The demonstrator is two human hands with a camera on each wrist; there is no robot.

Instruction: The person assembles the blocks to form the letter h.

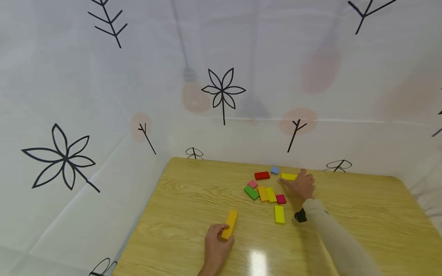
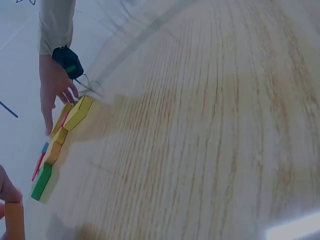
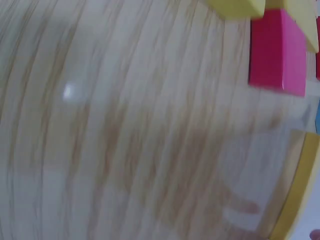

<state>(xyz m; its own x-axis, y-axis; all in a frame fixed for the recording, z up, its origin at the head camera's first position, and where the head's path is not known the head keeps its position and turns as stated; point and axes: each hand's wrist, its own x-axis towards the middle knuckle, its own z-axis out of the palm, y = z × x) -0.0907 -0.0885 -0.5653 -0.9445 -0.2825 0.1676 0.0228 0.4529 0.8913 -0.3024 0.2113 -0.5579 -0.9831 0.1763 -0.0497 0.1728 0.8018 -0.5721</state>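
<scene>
Low over the near part of the wooden table, my left hand [image 1: 218, 245] pinches an orange block [image 1: 230, 224] between thumb and fingers. The block's far end points away from me. In the left wrist view, only a thumb and part of this orange block [image 2: 14, 220] show at the lower left. My right hand [image 1: 302, 185] reaches to the back of the table, its fingers spread around a yellow block [image 1: 288, 176] lying there. That yellow block [image 3: 295, 187] appears at the right edge in the right wrist view.
Left of my right hand lie a red block [image 1: 262, 175], a small blue block [image 1: 274, 170], a pink block [image 1: 253, 184], a green block [image 1: 251, 192], an orange block [image 1: 263, 194] beside a yellow one [image 1: 271, 194], and a magenta block [image 1: 281, 199]. Another yellow block [image 1: 279, 214] lies nearer. Patterned cloth [image 1: 155, 96] rises behind.
</scene>
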